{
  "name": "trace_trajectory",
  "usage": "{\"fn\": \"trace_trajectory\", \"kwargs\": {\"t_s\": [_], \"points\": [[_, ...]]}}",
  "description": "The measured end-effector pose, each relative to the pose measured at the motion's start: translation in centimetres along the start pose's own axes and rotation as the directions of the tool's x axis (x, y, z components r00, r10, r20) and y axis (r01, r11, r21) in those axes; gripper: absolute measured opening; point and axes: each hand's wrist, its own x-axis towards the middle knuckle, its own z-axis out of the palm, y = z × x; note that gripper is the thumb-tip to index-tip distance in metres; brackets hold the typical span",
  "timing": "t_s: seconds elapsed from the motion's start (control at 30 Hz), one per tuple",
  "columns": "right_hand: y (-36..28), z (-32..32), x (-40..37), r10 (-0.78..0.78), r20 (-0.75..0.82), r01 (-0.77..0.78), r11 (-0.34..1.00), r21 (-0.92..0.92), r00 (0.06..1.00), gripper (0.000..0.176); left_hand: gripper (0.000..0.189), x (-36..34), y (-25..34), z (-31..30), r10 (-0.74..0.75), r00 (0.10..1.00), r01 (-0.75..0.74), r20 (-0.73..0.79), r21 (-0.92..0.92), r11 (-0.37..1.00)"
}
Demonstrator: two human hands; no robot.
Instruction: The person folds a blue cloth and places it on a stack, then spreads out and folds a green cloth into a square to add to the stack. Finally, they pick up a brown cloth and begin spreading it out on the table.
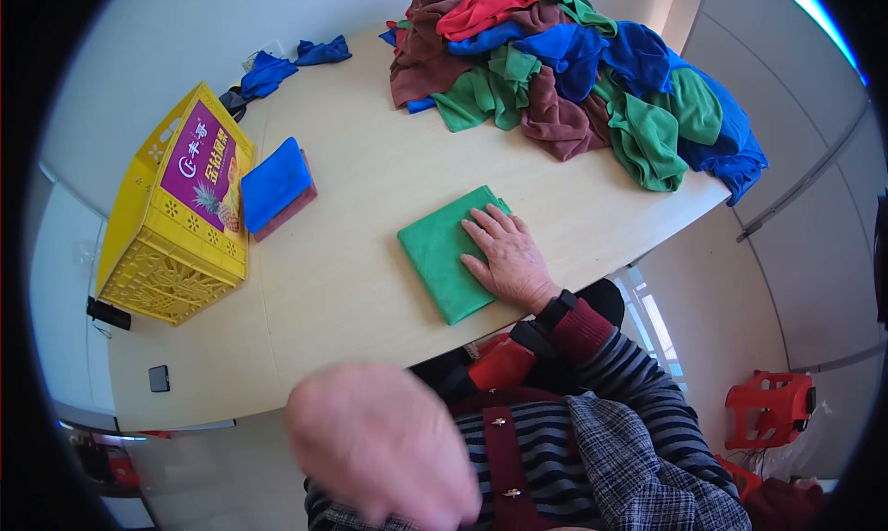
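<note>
a folded green cloth point(444, 253) is seen lying flat on the table point(342, 290), close to its near edge. the right hand point(507, 258) is laid on it palm down, fingers spread wide, with nothing gripped. the left hand point(379, 443) is held up near the camera and is badly blurred; whether it is spread or closed cannot be told, and nothing is seen in it.

the main risk is judged to be the cloth's position. because it is pinned by one flat hand only, a sideways push could drag it towards the near edge and over it. the top layer could also be skewed by the palm, so that the fold is rucked or opened.

a second risk is judged to lie in the large pile of mixed cloths point(573, 78) at the far right. a blue piece already hangs over the table edge there, so if one cloth were tugged from it, others could be pulled off onto the floor.

the small stack of folded cloths point(275, 184), blue on top, is set just beside the yellow crate point(176, 226) and well apart from the hands. it is thought unlikely to be disturbed unless it is swept by a careless arm.
</note>
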Motion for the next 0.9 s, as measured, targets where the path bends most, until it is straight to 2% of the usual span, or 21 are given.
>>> {"fn": "trace_trajectory", "kwargs": {"t_s": [0.03, 0.07, 0.13, 0.17, 0.2, 0.23, 0.27, 0.3, 0.37, 0.4, 0.43, 0.5, 0.53, 0.57, 0.63, 0.67, 0.77, 0.9], "points": [[0.0, 0.0, 0.1, -0.009, 0.013, 0.009, 1.000, 0.012, 1.000, 0.057, 0.012, -0.9, -0.4, 1.3, -0.138, 0.863, 0.238, -0.486, 0.150, 0.960], [0.1, 0.1, 0.2, -0.012, 0.002, 0.012, 1.000, 0.000, 1.000, 0.058, 0.012, -1.2, -1.4, 1.4, -0.119, 0.646, 0.627, -0.754, 0.436, 0.646], [0.2, 0.3, -0.1, -0.013, -0.012, 0.013, 1.000, -0.020, 1.000, 0.059, 0.026, -4.4, -5.4, -1.4, -0.135, 0.449, 0.848, -0.883, 0.374, 0.376], [0.2, 0.3, -0.1, -0.018, 0.008, 0.018, 1.000, -0.007, 1.000, 0.059, 0.026, -6.6, -7.0, -2.0, -0.136, 0.427, 0.857, -0.894, 0.352, 0.376], [0.2, 0.3, 0.1, -0.034, -0.038, 0.033, 0.999, -0.014, 0.999, 0.055, 0.030, -8.8, -8.4, -2.6, -0.152, 0.352, 0.637, -0.924, 0.117, 0.762], [0.2, 0.4, 0.2, -0.043, -0.086, 0.042, 0.999, -0.019, 0.995, 0.051, 0.035, -9.9, -9.0, -2.8, -0.200, 0.288, 0.249, -0.936, -0.129, 0.960], [0.0, 0.6, 0.0, -0.047, -0.131, 0.045, 0.999, -0.020, 0.990, 0.048, 0.035, -10.2, -8.9, -2.7, -0.210, 0.266, 0.255, -0.941, -0.141, 0.957], [0.2, 0.7, -0.2, -0.046, -0.116, 0.046, 0.999, -0.004, 0.992, 0.048, 0.038, -10.4, -8.9, -2.7, -0.197, 0.229, 0.163, -0.953, -0.162, 0.973], [0.9, 0.6, -0.1, -0.059, -0.184, 0.094, 0.977, 0.190, 0.981, 0.036, 0.045, -10.5, -8.8, -2.6, -0.168, 0.161, -0.027, -0.973, -0.174, 0.984], [1.0, 0.6, -0.1, -0.056, -0.223, 0.119, 0.953, 0.279, 0.973, 0.030, 0.045, -10.3, -8.5, -2.5, -0.169, 0.151, -0.025, -0.974, -0.175, 0.984], [0.3, 0.2, -0.2, -0.054, -0.219, 0.118, 0.951, 0.286, 0.974, 0.030, 0.046, -9.8, -8.0, -2.3, -0.105, 0.187, 0.031, -0.977, -0.101, 0.994], [-2.4, -2.0, -1.2, 0.045, -0.139, 0.045, 0.811, 0.584, 0.989, 0.020, 0.050, -9.1, -7.3, -2.1, 0.009, 0.270, 0.134, -0.963, 0.047, 0.990], [-3.5, -3.1, -1.3, 0.088, -0.090, 0.001, 0.706, 0.708, 0.992, 0.016, 0.050, -9.0, -7.2, -2.1, 0.002, 0.267, 0.138, -0.964, 0.040, 0.990], [-4.3, -4.1, -1.2, 0.095, -0.087, -0.005, 0.704, 0.710, 0.992, 0.016, 0.051, -9.0, -7.2, -2.1, 0.033, 0.292, 0.169, -0.956, 0.086, 0.982], [-5.8, -5.8, -0.8, -0.124, -0.139, 0.186, 0.719, 0.670, 0.982, 0.015, 0.054, -8.9, -7.3, -2.1, 0.092, 0.346, 0.224, -0.934, 0.178, 0.958], [-6.3, -6.3, -0.6, -0.119, -0.138, 0.182, 0.721, 0.669, 0.983, 0.015, 0.054, -8.7, -7.3, -2.1, 0.088, 0.348, 0.222, -0.934, 0.173, 0.959], [-7.5, -6.9, -0.1, -0.104, -0.137, 0.170, 0.712, 0.682, 0.985, 0.014, 0.055, -8.4, -7.5, -1.7, 0.132, 0.374, 0.366, -0.918, 0.276, 0.889], [-7.6, -5.2, -0.1, -0.122, -0.242, 0.261, 0.654, 0.710, 0.963, 0.012, 0.055, -9.1, -7.2, -2.1, 0.121, 0.367, 0.362, -0.922, 0.262, 0.895]]}}
